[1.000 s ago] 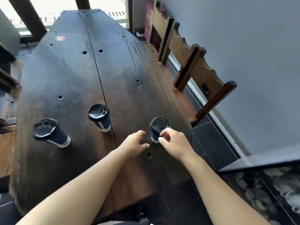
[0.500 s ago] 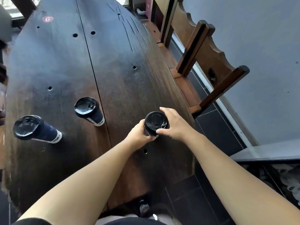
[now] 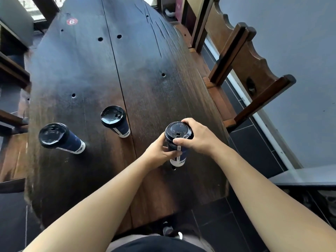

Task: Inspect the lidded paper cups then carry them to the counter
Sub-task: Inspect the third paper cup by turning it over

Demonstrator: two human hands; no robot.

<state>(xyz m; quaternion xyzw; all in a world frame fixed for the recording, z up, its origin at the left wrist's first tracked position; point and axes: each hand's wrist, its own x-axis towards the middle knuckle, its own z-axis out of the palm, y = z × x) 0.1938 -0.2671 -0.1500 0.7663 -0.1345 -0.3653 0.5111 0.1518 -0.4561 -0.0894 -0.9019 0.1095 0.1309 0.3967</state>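
Three dark blue paper cups with black lids stand on a dark wooden table (image 3: 91, 73). The nearest cup (image 3: 179, 132) is at the right, near the table's front edge. My left hand (image 3: 158, 153) wraps around its body from the left. My right hand (image 3: 196, 137) grips the lid's rim from the right, thumb on the near edge. Whether its base touches the table I cannot tell. A second cup (image 3: 114, 120) stands in the middle and a third cup (image 3: 56, 137) at the left, both untouched.
A wooden bench with a carved backrest (image 3: 243, 57) runs along the table's right side against a grey wall. Dark floor tiles (image 3: 254, 146) lie between. A red number sticker (image 3: 72, 21) sits at the table's far end. More wooden seating (image 3: 11, 73) borders the left side.
My hands went from reaching beside the right-hand cup to closing on it: the left around the body, the right on the lid. The camera has tilted down and moved closer.
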